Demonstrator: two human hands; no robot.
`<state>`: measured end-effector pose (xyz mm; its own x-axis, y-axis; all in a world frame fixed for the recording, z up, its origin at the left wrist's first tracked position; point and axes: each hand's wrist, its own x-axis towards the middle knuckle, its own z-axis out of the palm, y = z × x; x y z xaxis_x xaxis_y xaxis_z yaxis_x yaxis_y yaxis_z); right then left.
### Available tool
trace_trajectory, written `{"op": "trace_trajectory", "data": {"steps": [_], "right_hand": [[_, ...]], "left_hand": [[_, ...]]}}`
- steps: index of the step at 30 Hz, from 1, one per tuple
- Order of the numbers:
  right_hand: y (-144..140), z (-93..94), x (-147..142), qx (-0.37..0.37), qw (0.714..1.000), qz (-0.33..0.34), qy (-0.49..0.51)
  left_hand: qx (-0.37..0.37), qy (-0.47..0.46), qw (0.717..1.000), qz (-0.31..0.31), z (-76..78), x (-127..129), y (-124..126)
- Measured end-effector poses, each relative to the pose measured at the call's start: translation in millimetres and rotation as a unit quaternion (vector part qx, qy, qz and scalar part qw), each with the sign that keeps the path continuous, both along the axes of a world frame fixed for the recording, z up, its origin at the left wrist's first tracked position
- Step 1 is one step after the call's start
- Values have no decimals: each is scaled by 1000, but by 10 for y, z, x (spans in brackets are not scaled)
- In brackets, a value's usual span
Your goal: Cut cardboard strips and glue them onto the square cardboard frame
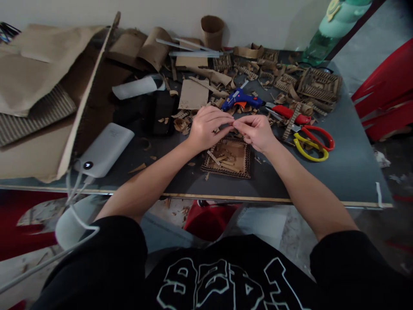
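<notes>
My left hand (206,127) and my right hand (256,131) meet fingertip to fingertip above a small square cardboard tray (229,158) with a corrugated rim. Between the fingertips both hands pinch a tiny cardboard piece (231,125), mostly hidden by the fingers. Loose cardboard strips lie inside the tray. A blue glue gun (241,99) lies just beyond my hands on the dark table (348,163).
Yellow scissors (308,148) and red scissors (311,127) lie to the right. A white power bank (105,150) with a cable sits at left. Large cardboard sheets (41,107), cardboard rolls (212,31), scraps and finished corrugated squares (319,84) fill the back. Red chair (387,99) at right.
</notes>
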<state>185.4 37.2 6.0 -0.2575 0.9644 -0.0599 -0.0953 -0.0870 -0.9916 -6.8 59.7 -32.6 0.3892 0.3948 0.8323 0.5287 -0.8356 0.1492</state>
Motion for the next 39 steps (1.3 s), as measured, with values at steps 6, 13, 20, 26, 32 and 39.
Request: {"op": "trace_trajectory", "data": {"steps": [6, 13, 20, 26, 32, 39], "right_hand": [[16, 10, 26, -79, 996, -5, 29], [-4, -4, -17, -24, 1000, -10, -11], [13, -32, -15, 14, 999, -19, -26], [47, -119, 5, 95, 989, -43, -105], [75, -167, 51, 127, 978, -59, -153], [42, -167, 32, 167, 968, -49, -179]], "left_hand": [[10, -20, 1000, -18, 32, -8, 16], [-56, -51, 996, -36, 41, 8, 20], [-33, 4, 999, -34, -14, -20, 68], [22, 74, 997, -20, -18, -67, 74], [44, 76, 996, 24, 20, -29, -9], [-8, 46, 999, -21, 27, -48, 47]]}}
